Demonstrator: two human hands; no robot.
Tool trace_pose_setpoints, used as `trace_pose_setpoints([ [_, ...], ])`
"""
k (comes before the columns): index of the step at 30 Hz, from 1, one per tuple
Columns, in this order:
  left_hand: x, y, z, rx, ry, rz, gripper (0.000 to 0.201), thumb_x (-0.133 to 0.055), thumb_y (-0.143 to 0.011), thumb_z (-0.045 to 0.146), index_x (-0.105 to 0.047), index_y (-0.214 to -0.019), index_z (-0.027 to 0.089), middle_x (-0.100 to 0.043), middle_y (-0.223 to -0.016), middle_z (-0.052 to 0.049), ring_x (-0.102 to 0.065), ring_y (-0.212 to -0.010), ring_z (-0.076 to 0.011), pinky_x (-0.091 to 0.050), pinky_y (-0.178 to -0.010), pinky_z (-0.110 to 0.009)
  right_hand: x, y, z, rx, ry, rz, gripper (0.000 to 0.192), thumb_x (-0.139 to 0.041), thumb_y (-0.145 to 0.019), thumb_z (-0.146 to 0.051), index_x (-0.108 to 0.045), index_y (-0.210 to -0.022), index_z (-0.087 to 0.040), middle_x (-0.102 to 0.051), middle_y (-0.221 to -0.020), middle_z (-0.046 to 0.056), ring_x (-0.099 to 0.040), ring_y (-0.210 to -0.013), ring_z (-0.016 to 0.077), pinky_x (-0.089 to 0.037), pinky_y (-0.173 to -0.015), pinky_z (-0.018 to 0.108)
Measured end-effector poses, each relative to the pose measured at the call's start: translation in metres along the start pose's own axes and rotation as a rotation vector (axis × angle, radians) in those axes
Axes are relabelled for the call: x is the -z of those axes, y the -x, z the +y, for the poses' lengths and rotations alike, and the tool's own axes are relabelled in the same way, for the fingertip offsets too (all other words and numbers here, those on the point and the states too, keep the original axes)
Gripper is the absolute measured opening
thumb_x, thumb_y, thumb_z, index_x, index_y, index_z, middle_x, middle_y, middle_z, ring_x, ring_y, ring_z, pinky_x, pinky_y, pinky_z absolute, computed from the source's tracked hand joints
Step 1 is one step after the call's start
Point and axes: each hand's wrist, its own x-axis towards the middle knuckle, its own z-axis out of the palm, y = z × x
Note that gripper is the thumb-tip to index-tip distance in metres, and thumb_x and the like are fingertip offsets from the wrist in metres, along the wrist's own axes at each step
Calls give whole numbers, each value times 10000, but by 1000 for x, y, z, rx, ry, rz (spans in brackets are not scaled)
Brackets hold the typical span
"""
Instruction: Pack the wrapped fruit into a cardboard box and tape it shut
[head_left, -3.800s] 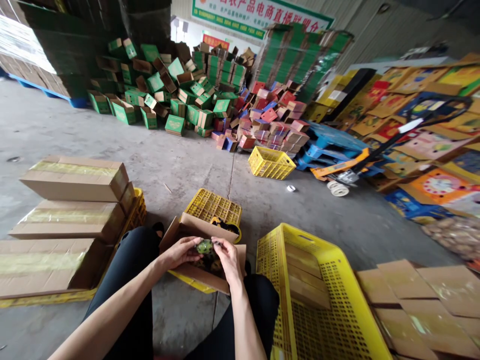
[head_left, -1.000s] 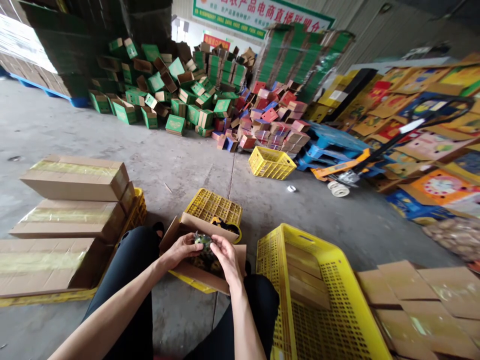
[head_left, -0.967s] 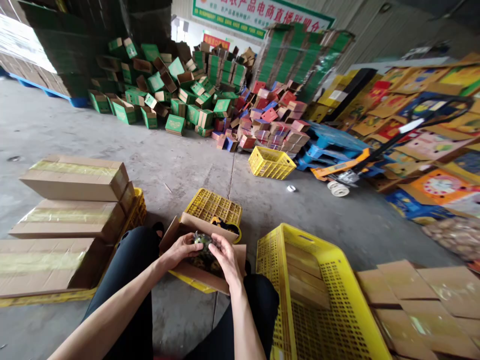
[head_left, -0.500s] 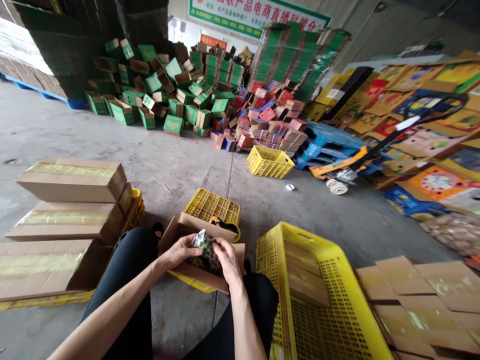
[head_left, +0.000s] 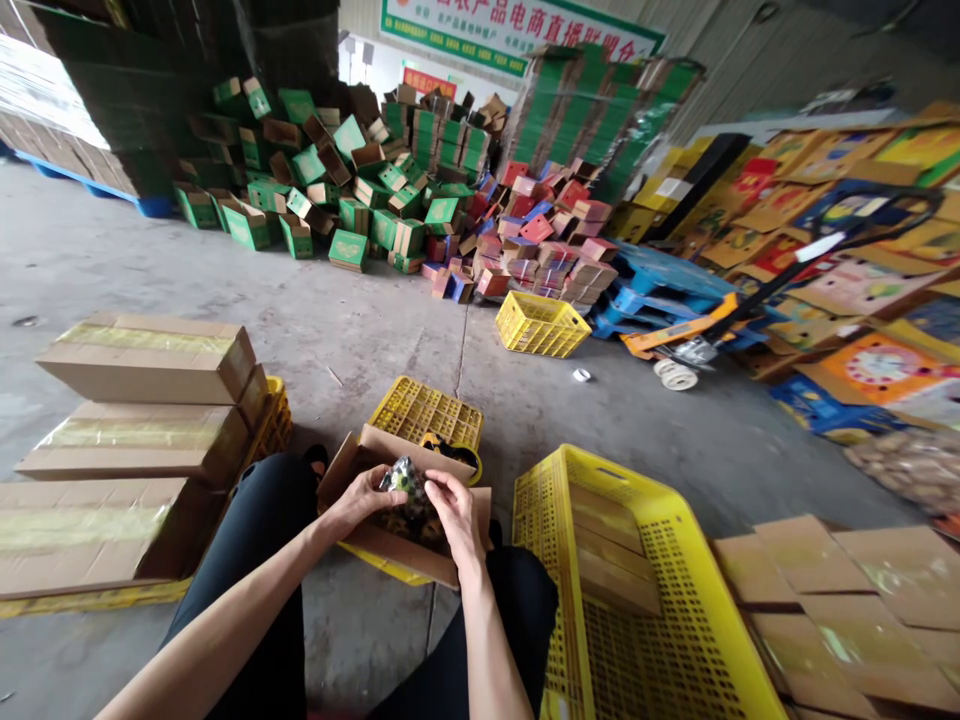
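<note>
The person sits on the concrete floor with knees apart, and both hands meet over an open cardboard box that rests between the legs. The left hand and the right hand are each curled around a small shiny wrapped packet, green and dark in colour, pinching it from either side just above the box's opening; more dark packets lie inside the box beneath it. The fingers of both hands are bent and closed on the packet rather than spread. Just beyond the box sits a small yellow crate turned upside down. To the person's right stands a large yellow crate with brown boxes lying inside it, and flat cardboard sheets lie further right. To the left, sealed brown cartons with tape along their tops are stacked on another yellow crate. Farther off, a heap of green boxes and red boxes covers the floor, with another yellow crate near them.
</note>
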Motion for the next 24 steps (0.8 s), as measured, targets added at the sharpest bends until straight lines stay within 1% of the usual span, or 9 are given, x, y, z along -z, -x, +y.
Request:
trace_pose_setpoints([
  [2,0,-1,-1,5,-16,4,500,-985,-664,501,-739,-955,177,-718,-895,-37,-650,-837,-210,-479,-760,-306,-1,1,-3,-14,19,-40,389,-806,-835,-581,-831,-1065,-268,-811,-1142,79,-734,-1116,313,-567,-1033,450],
  [4,1,-2,-4,2,-12,10,492,-980,-669,512,-733,-930,176,-709,-875,-35,-641,-820,-202,-474,-746,-304,-4,2,-6,-24,18,-85,397,-835,-807,-572,-829,-1053,-261,-813,-1093,76,-738,-1067,309,-585,-986,442],
  [7,2,-4,-7,-4,1,7,488,-981,-673,492,-752,-965,175,-730,-907,-49,-653,-840,-210,-487,-764,-310,-7,3,-7,-29,-1,-115,408,-864,-785,-533,-813,-1085,-261,-807,-1098,73,-735,-1054,299,-596,-945,423],
  [11,4,-5,-11,-14,27,-26,501,-998,-658,431,-781,-1033,181,-766,-977,-63,-679,-879,-217,-510,-827,-320,-7,4,-8,-30,-27,-115,392,-866,-793,-460,-787,-1127,-273,-801,-1121,63,-740,-1067,288,-591,-979,425],
  [15,5,-4,-11,5,40,-38,524,-977,-697,462,-797,-1104,187,-777,-1056,-86,-693,-906,-220,-519,-820,-314,-9,6,-12,-68,-73,-115,402,-874,-766,-372,-771,-1146,-290,-801,-1129,54,-750,-1074,286,-590,-1002,431],
  [18,5,-3,-9,31,49,-37,527,-965,-713,488,-804,-1116,189,-777,-1097,-93,-694,-944,-228,-529,-865,-332,-10,9,-15,-75,-98,-116,414,-853,-771,-330,-758,-1172,-296,-797,-1162,52,-751,-1107,285,-581,-1032,436],
  [21,6,-3,-9,47,57,-27,515,-949,-733,512,-806,-1106,186,-777,-1091,-93,-693,-932,-220,-527,-879,-339,-11,11,-17,-83,-109,-122,448,-849,-765,-312,-739,-1199,-297,-793,-1194,53,-753,-1129,288,-589,-1030,432],
  [24,8,-4,-10,32,18,-21,503,-943,-739,517,-803,-1089,183,-774,-1037,-81,-687,-901,-215,-513,-834,-323,-11,12,-18,-85,-101,-138,459,-841,-773,-318,-721,-1215,-284,-784,-1241,62,-751,-1151,289,-592,-1032,428],
])
